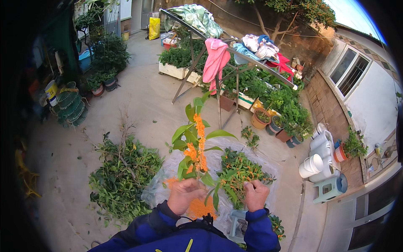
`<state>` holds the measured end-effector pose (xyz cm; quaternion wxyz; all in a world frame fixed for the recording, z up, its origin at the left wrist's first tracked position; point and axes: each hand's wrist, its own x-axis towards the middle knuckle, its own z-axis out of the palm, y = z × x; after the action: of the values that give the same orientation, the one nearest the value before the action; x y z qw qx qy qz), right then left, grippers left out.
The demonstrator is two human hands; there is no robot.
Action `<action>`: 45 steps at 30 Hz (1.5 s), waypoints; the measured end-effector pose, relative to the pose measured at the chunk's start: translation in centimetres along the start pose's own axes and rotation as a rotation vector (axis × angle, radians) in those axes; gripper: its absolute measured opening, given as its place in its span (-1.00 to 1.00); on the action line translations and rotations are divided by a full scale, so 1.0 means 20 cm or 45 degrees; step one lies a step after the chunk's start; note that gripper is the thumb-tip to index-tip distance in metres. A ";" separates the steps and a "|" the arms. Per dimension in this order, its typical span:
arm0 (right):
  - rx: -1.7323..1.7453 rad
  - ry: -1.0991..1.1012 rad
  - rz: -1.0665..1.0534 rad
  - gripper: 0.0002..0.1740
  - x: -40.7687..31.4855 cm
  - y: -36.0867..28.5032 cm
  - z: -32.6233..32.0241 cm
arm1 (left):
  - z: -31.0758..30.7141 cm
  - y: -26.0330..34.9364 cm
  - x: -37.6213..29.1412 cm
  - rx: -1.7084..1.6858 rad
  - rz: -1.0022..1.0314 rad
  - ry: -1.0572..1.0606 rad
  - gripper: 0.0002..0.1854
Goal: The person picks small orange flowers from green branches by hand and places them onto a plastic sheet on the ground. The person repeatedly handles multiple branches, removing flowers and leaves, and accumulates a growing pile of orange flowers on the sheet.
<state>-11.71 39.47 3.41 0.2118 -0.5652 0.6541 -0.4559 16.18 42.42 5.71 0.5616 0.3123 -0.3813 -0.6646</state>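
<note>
My left hand (186, 194) pinches the lower stem of an upright leafy branch (199, 141) with dense clusters of small orange flowers. To its right, my right hand (255, 194) has its fingers curled; whether it holds a twig or other small piece cannot be told. Beneath and between the hands lies a heap of loose orange blossoms (201, 209) on a clear plastic sheet (266, 163). A pile of cut branches with orange flowers (241, 170) rests on the sheet beyond my right hand.
Left of the sheet lies a large pile of leafy cuttings (126, 179). A plastic stool (236, 225) stands close on the right. Ahead are a metal drying rack (192, 63) with cloths, and potted plants (260, 118). White buckets (311, 166) and another stool (329, 189) stand further right.
</note>
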 end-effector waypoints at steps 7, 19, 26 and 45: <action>0.610 -0.258 0.144 -0.89 -0.05 -0.50 -0.05 | -0.02 0.02 0.00 0.013 -0.127 -0.106 -0.93; 0.603 -0.431 -0.098 -0.94 -0.21 -0.60 0.18 | 0.00 -0.09 0.01 -0.012 -0.210 -0.106 -0.96; 0.432 -0.261 -0.239 -0.92 -0.21 -0.58 0.22 | 0.00 -0.14 0.01 -0.561 -0.228 -0.255 -0.76; 0.032 0.058 -0.546 -0.88 -0.17 -0.44 0.16 | 0.26 0.11 -0.05 0.839 0.433 0.149 -0.77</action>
<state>-3.49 42.05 8.38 0.1024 -0.6783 0.5177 -0.5113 13.08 44.06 10.26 0.5542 0.4460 -0.5883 -0.3846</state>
